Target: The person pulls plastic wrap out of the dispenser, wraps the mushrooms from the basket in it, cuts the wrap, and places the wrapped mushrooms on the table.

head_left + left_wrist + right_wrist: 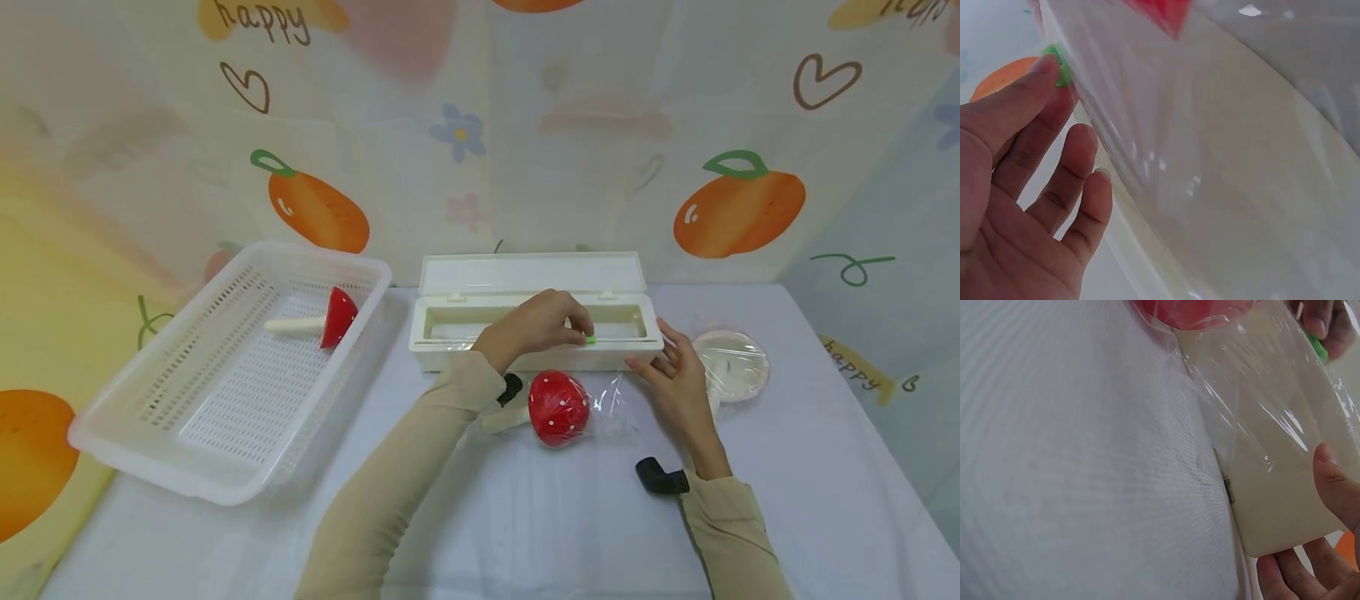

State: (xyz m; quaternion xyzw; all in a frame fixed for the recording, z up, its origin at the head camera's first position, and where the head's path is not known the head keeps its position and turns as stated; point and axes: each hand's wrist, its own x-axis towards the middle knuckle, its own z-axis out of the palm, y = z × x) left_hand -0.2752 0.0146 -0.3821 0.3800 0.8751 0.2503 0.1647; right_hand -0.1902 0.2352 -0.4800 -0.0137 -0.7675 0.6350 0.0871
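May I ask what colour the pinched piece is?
The piece is green, clearest in the left wrist view.

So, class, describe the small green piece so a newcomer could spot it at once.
Find the long, open white box. At its front rim, the left hand pinches the green piece, whose bright colour sets it apart from the white box and wrapped red mushroom.

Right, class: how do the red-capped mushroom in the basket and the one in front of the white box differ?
The basket mushroom lies in the white basket; the table mushroom lies on the tablecloth, in front of the white box.
The basket mushroom shows no wrapping; the table mushroom is in clear plastic.
Both have white-spotted red caps and pale stems pointing left in the head view.
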